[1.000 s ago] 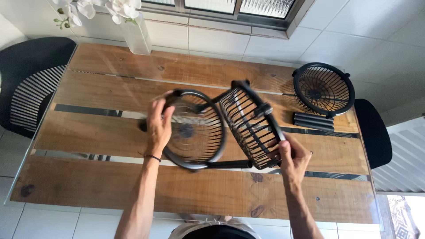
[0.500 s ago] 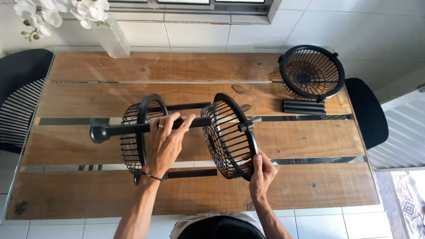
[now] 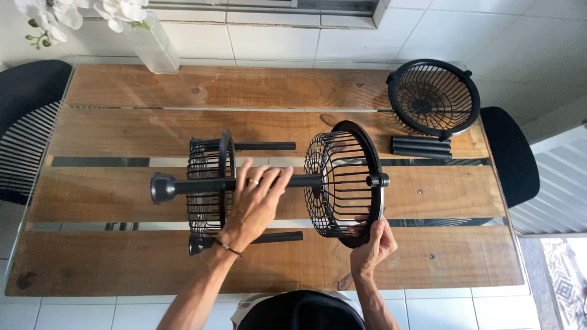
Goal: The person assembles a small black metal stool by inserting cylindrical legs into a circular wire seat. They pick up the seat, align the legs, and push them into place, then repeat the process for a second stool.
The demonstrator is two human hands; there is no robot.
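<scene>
Wooden table (image 3: 122,201) beneath glass: left hand (image 3: 255,205) grips the rack's central pole (image 3: 208,184); right hand (image 3: 374,243) grasps the rim of the right-hand basket (image 3: 343,180), rack lying sideways mid-table.

Left chair (image 3: 27,128) cut off by edge.

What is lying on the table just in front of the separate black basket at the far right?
A stack of short black tubes lies beside the separate basket, on the wooden table. Their exact number cannot be told.
</scene>
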